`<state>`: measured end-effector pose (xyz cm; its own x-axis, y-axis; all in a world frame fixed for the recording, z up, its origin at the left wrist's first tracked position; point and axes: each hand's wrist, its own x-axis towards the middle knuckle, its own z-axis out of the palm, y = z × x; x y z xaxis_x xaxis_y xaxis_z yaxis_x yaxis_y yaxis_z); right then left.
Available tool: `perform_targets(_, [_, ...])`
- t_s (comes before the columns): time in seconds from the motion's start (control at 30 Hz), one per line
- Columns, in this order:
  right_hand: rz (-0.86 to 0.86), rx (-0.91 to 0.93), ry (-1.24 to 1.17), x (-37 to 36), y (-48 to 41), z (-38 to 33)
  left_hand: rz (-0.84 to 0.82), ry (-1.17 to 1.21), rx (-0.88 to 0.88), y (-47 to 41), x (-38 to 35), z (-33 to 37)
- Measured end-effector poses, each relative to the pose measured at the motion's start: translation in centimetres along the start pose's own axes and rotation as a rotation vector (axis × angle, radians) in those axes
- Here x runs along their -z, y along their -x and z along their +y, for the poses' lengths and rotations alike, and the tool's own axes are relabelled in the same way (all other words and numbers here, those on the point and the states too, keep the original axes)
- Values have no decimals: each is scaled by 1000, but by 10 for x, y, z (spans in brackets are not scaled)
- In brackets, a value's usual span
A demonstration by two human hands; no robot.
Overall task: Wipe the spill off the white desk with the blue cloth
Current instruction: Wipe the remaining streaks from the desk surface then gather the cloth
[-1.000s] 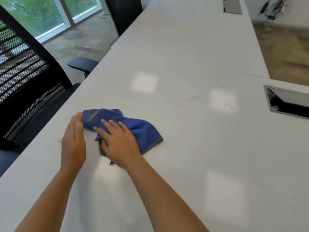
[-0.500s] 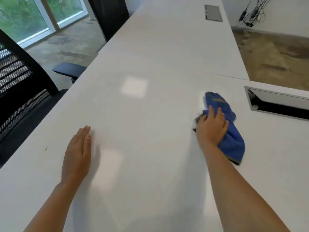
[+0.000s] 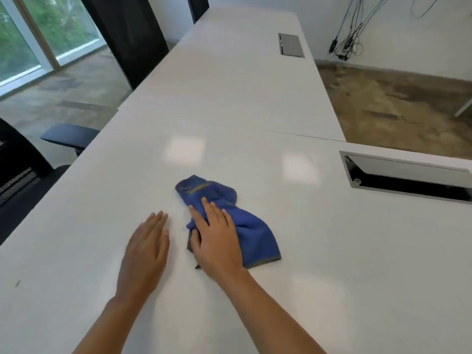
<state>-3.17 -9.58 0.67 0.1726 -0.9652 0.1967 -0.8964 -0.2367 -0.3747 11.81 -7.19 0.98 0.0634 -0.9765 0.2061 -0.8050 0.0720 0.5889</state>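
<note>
At the far left edge of the view, a black mesh office chair [image 3: 18, 172] stands beside the white table [image 3: 229, 103], its dark armrest [image 3: 69, 136] just off the table's side. Behind it a large window [image 3: 38, 34] shows greenery outside, and a second dark chair back [image 3: 130, 34] stands farther along the same side. A tiny dark speck [image 3: 17, 283] lies on the table near the left front.

Moving right, the left hand [image 3: 145, 254] lies flat on the bare tabletop, palm down, fingers straight and close together, holding nothing. Just beside it, with a narrow strip of white surface between them, the right hand [image 3: 217, 241] presses palm down on the blue cloth [image 3: 245, 226], fingers spread slightly over the fabric and the thumb at the cloth's near left edge. The cloth is crumpled, stretching from a bunched end with a yellowish mark beyond the fingertips to a grey-trimmed corner right of the wrist. No spill can be made out on the surface around it; only pale square reflections show.

Farther right, a rectangular cable opening [image 3: 408, 177] with a grey frame is set in the table. A closed grey hatch [image 3: 291, 44] sits in the far section, and loose cables [image 3: 350, 39] hang along the white wall.
</note>
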Motion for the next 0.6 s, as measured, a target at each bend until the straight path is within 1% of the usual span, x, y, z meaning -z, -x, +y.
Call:
perform_targets(0.1, [-100,109,-91,4,-41,18,4,-5,11,-2,-2,-1])
perform_targets(0.2, [-92,107,-89,4,-79,34,2,-35,8,-3,-4,-3])
perform_targets(0.3, [-35,19,-68,3,-109,51,3,-70,-32,-3,-5,-9])
perform_targets(0.43, [59,-123,7,8,-146,90,-1,-37,-91,-7,-8,-9])
perform_targets(0.6, [195,-385,103,25,-180,158,-2,-22,-156,-11,-13,-15])
